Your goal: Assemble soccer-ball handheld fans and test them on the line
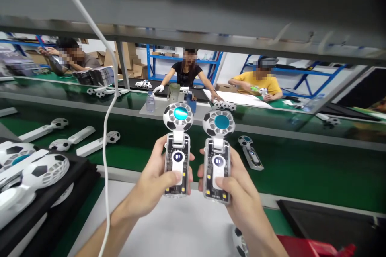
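In the head view, two fans are held up side by side, upright and apart. The left fan [177, 150] is clamped in the left hand [157, 176], with the thumb laid across the lower front of its handle and the fingers wrapped behind, their tips showing past its edge. The right fan [217, 156] is gripped likewise by the right hand [241, 182], its thumb pressed to the white strip of the handle. "01" is shown on both round displays, and a teal disc is set in each football-patterned head.

Below the fingers, a white sheet [169, 225] is spread. Under the right wrist, another fan [239, 241] is partly hidden. Beyond the right fingers, a loose fan [251, 153] is laid on the green belt [295, 168]; nearer, to their right, a black tray [325, 221] and a red object [313, 247] are seen.

Left of the left fingers, a white cable [106, 136] is hung, and past it, fans [99, 142] are spread on the belt and more are piled on black padding [75, 176]. Well beyond the fingertips, a bottle [150, 102] is stood, and a fan [263, 91] is held by a co-worker in yellow [273, 84].
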Demonstrator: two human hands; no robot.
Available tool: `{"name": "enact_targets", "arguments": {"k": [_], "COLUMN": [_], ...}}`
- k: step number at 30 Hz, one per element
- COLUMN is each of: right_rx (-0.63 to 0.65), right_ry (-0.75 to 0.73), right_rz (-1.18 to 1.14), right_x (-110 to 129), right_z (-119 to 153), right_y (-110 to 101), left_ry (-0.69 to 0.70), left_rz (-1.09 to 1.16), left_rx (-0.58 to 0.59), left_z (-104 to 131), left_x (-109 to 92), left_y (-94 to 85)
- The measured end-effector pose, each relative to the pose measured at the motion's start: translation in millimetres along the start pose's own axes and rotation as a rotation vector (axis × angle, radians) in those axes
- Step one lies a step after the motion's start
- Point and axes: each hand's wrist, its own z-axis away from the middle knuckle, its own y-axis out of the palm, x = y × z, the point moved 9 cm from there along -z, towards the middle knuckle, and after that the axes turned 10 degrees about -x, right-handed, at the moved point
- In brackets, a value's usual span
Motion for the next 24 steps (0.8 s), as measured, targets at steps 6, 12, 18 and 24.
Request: {"name": "enact_targets", "arguments": {"k": [6,12,18,24], "right_rx": [0.065,0.043,0.002,0.026], "right_ry": [-0.04,-0.082,-0.139,-0.116], "right_rz": [0.056,0.04,0.059,0.047], "right_x": [3,3,5,9], "right_z": [2,3,2,4], "right_y": [-1,-3,-8,-3], "left_ry": [-0.046,-0.035,-0.057,-0.049], "left_rz": [0.026,0.017,0.081,0.113], "left_rx": [0.047,0.088,0.049,0.041], "left_z": [0,4,3,2], "left_x": [6,7,9,10], "left_y": [6.2,10.8,12.3,13.5]}}
